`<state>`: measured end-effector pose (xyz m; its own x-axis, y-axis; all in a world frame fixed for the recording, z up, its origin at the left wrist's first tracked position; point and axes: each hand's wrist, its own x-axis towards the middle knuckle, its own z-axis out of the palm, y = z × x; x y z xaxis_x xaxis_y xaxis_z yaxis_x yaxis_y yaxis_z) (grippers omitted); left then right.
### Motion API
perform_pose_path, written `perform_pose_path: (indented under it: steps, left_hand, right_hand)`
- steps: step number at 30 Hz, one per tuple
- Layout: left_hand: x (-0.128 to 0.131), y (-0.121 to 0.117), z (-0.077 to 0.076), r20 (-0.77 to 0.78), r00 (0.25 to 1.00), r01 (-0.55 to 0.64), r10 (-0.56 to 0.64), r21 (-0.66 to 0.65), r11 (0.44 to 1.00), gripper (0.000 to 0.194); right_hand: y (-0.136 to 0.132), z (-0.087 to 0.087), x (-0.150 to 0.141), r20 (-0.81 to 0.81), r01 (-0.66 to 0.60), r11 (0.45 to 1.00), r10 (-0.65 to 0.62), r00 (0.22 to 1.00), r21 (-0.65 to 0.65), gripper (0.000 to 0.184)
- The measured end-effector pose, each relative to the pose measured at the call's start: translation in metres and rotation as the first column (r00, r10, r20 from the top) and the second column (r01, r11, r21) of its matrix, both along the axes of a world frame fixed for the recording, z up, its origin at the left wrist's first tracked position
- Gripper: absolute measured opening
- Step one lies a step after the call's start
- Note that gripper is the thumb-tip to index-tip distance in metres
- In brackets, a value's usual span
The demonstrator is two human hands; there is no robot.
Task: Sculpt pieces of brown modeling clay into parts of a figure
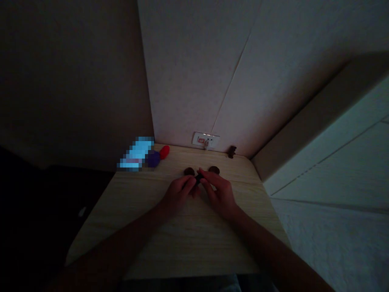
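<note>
Over the middle of the wooden tabletop [188,243], my left hand [178,192] and my right hand [220,192] meet at the fingertips. Both are closed on one small dark object [198,177], whose kind I cannot make out in the dim light. Just beyond my left fingers lies a round, dark brown piece [189,171]. A similar brown round piece [214,170] is right behind my right hand. My fingers cover part of the held object.
At the back left are a bright, pixelated rectangle [135,154], a purple round thing [153,159] and a red oval one [164,152]. A small dark brown item [231,151] stands at the back right. A wall socket [206,140] with something plugged in sits behind the table.
</note>
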<state>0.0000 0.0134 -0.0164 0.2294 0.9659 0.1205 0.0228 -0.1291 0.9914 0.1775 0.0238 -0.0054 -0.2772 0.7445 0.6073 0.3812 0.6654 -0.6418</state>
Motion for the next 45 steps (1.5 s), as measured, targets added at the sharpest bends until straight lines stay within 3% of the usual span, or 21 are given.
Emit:
perform_pose_path:
  steps: [4, 9, 13, 18, 23, 27, 32, 40, 45]
  left_hand:
    - [0.000, -0.003, -0.001, 0.077, 0.997, 0.022, -0.016, -0.070, 0.997, 0.048]
    - [0.000, -0.005, -0.003, 0.028, 0.996, 0.085, -0.083, -0.085, 0.993, 0.040]
    - [0.001, -0.007, -0.002, -0.034, 0.994, 0.098, -0.101, -0.073, 0.992, 0.038]
    - [-0.002, -0.006, 0.002, 0.051, 0.992, 0.123, -0.117, -0.139, 0.983, 0.044]
    - [-0.007, -0.004, -0.002, 0.052, 0.984, 0.179, -0.172, -0.219, 0.959, 0.056]
    - [-0.008, -0.003, -0.004, 0.007, 0.986, 0.166, -0.168, -0.196, 0.966, 0.054]
    - [-0.007, -0.002, -0.001, 0.007, 0.989, 0.148, -0.149, -0.182, 0.972, 0.037]
    - [-0.006, -0.007, -0.001, -0.004, 0.990, 0.136, -0.139, -0.193, 0.972, 0.040]
    - [-0.005, -0.007, 0.000, 0.080, 0.989, 0.138, -0.123, -0.222, 0.965, 0.041]
  right_hand:
    - [0.002, -0.004, -0.008, 0.042, -0.028, 0.994, 0.024, 0.999, 0.104, 0.037]
    - [0.001, -0.008, -0.009, -0.006, -0.016, 0.993, 0.017, 1.000, 0.115, 0.037]
    - [-0.001, -0.008, -0.008, -0.011, -0.074, 0.994, 0.076, 0.997, 0.075, 0.041]
    - [-0.005, -0.005, -0.007, -0.031, -0.150, 0.988, 0.149, 0.988, -0.047, 0.046]
    - [-0.008, -0.005, -0.003, -0.082, -0.139, 0.989, 0.135, 0.987, -0.047, 0.041]
    - [-0.006, -0.005, -0.003, -0.098, -0.123, 0.992, 0.119, 0.988, -0.035, 0.034]
    - [-0.005, -0.005, -0.002, -0.050, -0.118, 0.992, 0.116, 0.992, -0.039, 0.042]
    - [-0.006, -0.007, 0.000, -0.013, -0.122, 0.993, 0.122, 0.993, -0.002, 0.037]
    - [-0.009, -0.005, -0.002, -0.054, -0.134, 0.990, 0.136, 0.989, 0.034, 0.039]
